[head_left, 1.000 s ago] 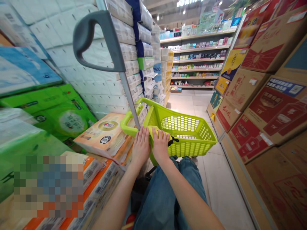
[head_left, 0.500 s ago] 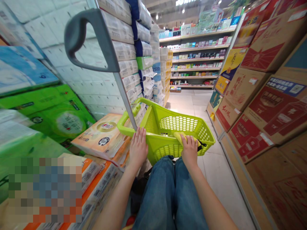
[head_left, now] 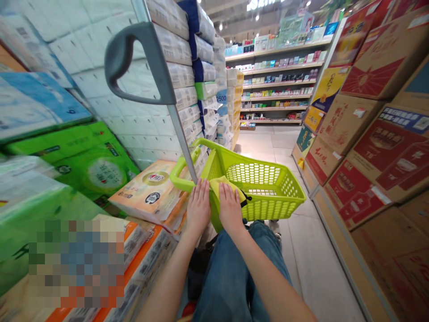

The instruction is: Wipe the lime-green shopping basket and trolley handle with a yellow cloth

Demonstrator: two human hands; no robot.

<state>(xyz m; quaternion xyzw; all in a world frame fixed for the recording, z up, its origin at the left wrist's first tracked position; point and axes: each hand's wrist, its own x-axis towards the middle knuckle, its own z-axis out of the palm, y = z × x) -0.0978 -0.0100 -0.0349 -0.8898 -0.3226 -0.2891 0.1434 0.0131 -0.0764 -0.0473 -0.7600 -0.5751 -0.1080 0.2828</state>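
Note:
A lime-green plastic shopping basket [head_left: 268, 203] on wheels stands on the aisle floor in front of my knees. Its grey pull handle [head_left: 134, 62] rises on a metal rod toward the upper left. My left hand [head_left: 199, 208] rests flat on the basket's near rim beside the rod, fingers stretched out. My right hand [head_left: 230, 208] presses a yellow cloth [head_left: 223, 184] onto the same rim, just right of the left hand, fingers flat on the cloth. The basket looks empty inside.
Stacked tissue and toilet-paper packs [head_left: 147, 192] line the left side, very close. Cardboard cartons [head_left: 368, 147] are piled along the right. A tiled floor [head_left: 264, 145] runs ahead to shelves of goods [head_left: 275, 80]. My jeans-clad legs [head_left: 234, 277] fill the bottom centre.
My right hand has slid the yellow cloth back left along the near rim, from the right side to beside my left hand. The left hand has stayed on the rim.

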